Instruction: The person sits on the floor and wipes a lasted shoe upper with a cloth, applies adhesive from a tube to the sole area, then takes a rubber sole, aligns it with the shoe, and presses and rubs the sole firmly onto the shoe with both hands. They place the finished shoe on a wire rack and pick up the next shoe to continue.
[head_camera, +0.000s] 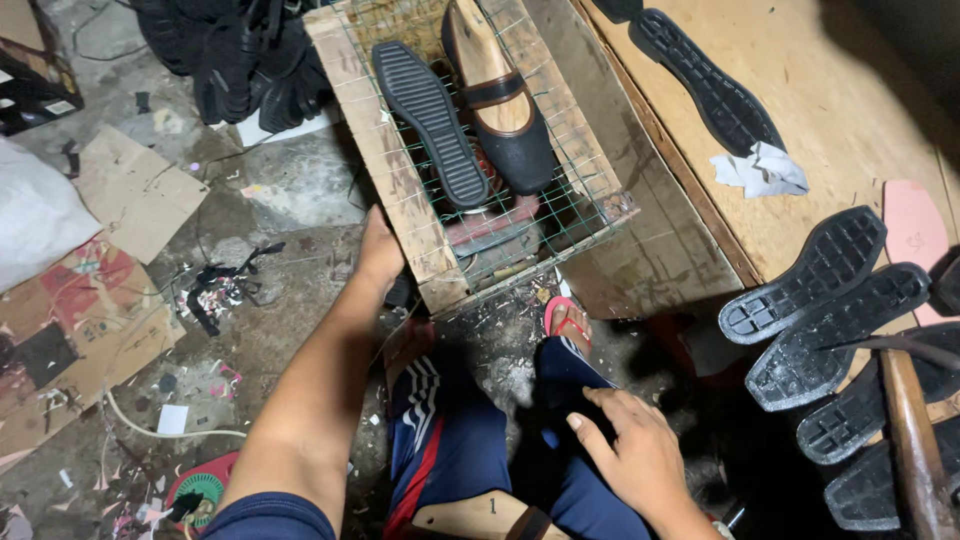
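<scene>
Floor (290, 190) at left is littered with cardboard scraps (135, 190) and offcuts; black uppers (240, 55) are piled at the top. Left hand (378, 250) is pressed against the wooden frame of a wire-mesh rack (400, 190), apparently to steady it; fingers are hidden behind the frame, so the grip cannot be told. On the mesh a black sole (430, 120) and a black shoe on a last (505, 110) are laid side by side. Right hand (630, 450) is rested open on the knee, nothing held. On the plywood bench (850, 110) at right, black soles (830, 330) are overlapped in a row. Lighting is dim.

Left hand (380, 250) touching wire crate (400, 170); right hand (635, 450) resting on knee.
</scene>
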